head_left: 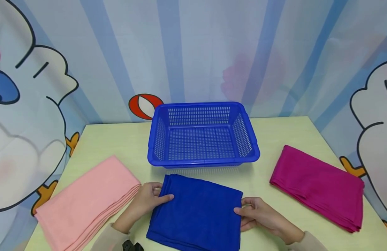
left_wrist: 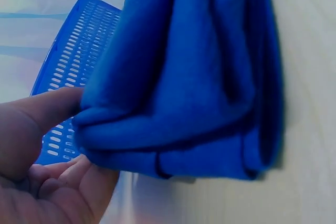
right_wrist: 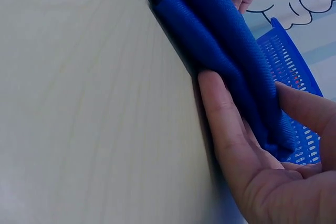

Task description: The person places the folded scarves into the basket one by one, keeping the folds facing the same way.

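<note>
**At the near middle of the table: folded royal-blue fabric cloth (head_left: 196,212) pinched at two sides**

At the cloth's left edge, left hand (head_left: 149,198) grips: thumb on top, fingers curled underneath. Right hand (head_left: 259,214) same at the right edge. Opposed pinches likely keep the folded layers together and the cloth level. Can't tell if it's fully off the surface.

Flanking, both angled: folded pale-pink fabric cloth (head_left: 90,202) on the left, near the left hand, contact unclear; folded magenta fabric cloth (head_left: 319,188) on the right, well apart from the right hand. Set to the sides, presumably to leave the middle free for handling.

Beyond the blue cloth: rectangular blue plastic mesh basket (head_left: 203,162), mouth up, nothing inside, probably within easy reach of both hands. All on a pale-yellow wood-grain table (head_left: 281,132). Farthest: blue striped cartoon-print backdrop (head_left: 206,52).
</note>
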Demonstrator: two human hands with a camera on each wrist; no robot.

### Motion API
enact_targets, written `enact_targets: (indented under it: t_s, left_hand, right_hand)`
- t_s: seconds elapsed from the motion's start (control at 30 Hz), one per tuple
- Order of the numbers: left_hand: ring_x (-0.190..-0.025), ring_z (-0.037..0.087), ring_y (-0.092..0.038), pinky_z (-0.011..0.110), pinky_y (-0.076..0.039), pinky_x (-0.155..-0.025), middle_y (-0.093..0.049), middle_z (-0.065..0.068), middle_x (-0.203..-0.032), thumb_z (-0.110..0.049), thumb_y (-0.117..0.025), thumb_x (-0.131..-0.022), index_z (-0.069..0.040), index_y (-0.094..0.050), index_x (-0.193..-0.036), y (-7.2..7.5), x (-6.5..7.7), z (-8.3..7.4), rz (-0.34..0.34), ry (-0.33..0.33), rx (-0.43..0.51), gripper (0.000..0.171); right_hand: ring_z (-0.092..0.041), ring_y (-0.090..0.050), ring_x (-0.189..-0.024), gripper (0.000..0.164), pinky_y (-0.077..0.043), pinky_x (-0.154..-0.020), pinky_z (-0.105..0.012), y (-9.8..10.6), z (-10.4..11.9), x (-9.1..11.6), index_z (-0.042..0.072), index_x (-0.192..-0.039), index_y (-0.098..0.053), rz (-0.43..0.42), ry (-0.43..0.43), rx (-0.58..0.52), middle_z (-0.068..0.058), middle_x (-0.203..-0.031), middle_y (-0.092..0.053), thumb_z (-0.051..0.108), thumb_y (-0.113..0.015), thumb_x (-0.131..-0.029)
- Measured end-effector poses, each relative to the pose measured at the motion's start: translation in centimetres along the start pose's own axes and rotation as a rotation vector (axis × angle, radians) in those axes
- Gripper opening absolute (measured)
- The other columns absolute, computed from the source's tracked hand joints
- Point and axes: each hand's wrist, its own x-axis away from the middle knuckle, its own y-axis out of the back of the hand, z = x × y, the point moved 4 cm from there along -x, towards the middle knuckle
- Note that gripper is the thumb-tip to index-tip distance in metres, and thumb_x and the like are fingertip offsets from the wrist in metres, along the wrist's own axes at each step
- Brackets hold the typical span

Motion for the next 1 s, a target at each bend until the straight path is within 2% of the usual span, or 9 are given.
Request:
enact_targets:
  t_s: [0.1,0.3,0.5,0.7,1.0]
  left_hand:
    - [-0.067,0.02,-0.07,0.031,-0.058,-0.06,-0.073,0.012,-0.078,-0.02,-0.079,-0.087,0.015,-0.062,-0.114,0.0,-0.22,0.13,0.042,-0.012,0.033,0.047]
    - [-0.063,0.017,-0.067,0.029,-0.056,-0.057,-0.071,0.009,-0.072,-0.017,-0.078,-0.088,0.015,-0.062,-0.114,0.05,-0.37,0.31,0.062,-0.021,0.055,0.045]
    - [-0.07,0.023,-0.071,0.033,-0.059,-0.063,-0.073,0.014,-0.079,-0.016,-0.077,-0.089,0.016,-0.059,-0.117,-0.01,-0.3,0.15,0.077,0.003,0.121,0.046]
    - [-0.076,0.029,-0.073,0.038,-0.061,-0.068,-0.074,0.019,-0.088,-0.016,-0.076,-0.09,0.016,-0.059,-0.119,-0.04,-0.27,0.23,0.09,0.028,0.174,0.048]
    - [-0.076,0.029,-0.073,0.037,-0.06,-0.068,-0.073,0.02,-0.087,-0.017,-0.075,-0.091,0.015,-0.058,-0.122,0.12,-0.18,0.05,0.097,0.033,0.234,0.047]
  right_hand:
    - [-0.018,-0.073,-0.075,0.018,-0.06,-0.072,-0.036,-0.07,0.05,0.07,-0.002,-0.108,-0.052,-0.004,0.0,0.007,-0.013,-0.088,-0.073,0.013,-0.059,-0.101]
    - [-0.017,-0.072,-0.073,0.014,-0.06,-0.07,-0.034,-0.16,-0.02,0.02,-0.001,-0.105,-0.054,-0.011,0.02,0.01,-0.011,-0.086,-0.073,0.012,-0.059,-0.101]
    - [-0.012,-0.07,-0.068,0.011,-0.06,-0.067,-0.032,-0.27,-0.13,0.05,0.005,-0.096,-0.05,-0.027,0.049,0.001,-0.005,-0.078,-0.071,0.009,-0.06,-0.1]
    - [-0.012,-0.071,-0.069,0.006,-0.06,-0.067,-0.031,-0.39,-0.09,0.0,0.006,-0.097,-0.052,-0.018,0.066,-0.014,-0.004,-0.08,-0.072,0.005,-0.056,-0.101]
    - [-0.011,-0.07,-0.068,0.008,-0.06,-0.067,-0.03,-0.3,0.22,0.07,0.003,-0.102,-0.054,-0.04,0.067,-0.012,-0.004,-0.08,-0.072,0.008,-0.06,-0.1]
